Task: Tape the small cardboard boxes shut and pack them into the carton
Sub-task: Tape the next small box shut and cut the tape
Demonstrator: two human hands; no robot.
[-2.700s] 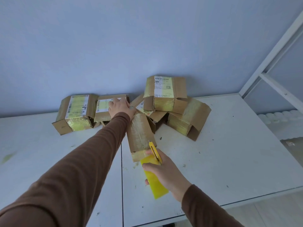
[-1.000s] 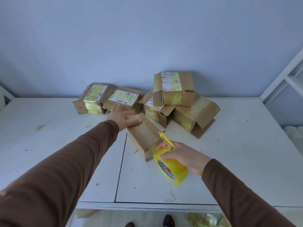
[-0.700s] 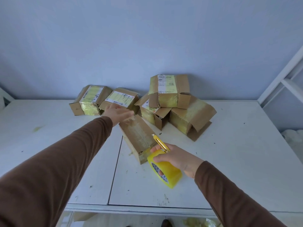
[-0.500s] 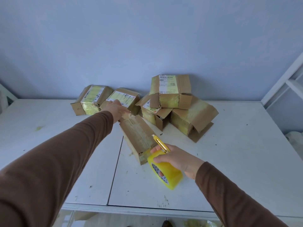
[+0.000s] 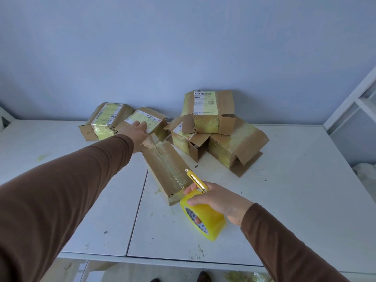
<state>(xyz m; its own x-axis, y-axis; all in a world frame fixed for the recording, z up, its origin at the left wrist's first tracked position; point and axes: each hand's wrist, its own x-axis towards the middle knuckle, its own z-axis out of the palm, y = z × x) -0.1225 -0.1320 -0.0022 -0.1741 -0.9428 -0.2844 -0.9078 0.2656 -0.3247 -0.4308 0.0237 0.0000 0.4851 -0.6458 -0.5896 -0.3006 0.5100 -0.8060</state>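
A long cardboard box (image 5: 165, 166) lies on the white table (image 5: 284, 210), one end towards me, with tape along its top. My right hand (image 5: 215, 200) grips a yellow tape roll (image 5: 205, 219) and a yellow utility knife (image 5: 196, 181) at the box's near end. My left hand (image 5: 135, 130) reaches past the box's far end, fingers stretched flat over the label of another small box (image 5: 146, 121). Its thumb side is hidden. No carton is in view.
Several more small taped boxes sit at the back: one at the left (image 5: 103, 122), and a stack of three (image 5: 211, 127) at the centre right, some with loose flaps. A white shelf frame (image 5: 354, 94) stands at the right. Tape scraps lie on the floor below.
My left hand has left the long box's far end and reached further back onto the labelled box behind it. The right hand stays at the box's near end with roll and knife.
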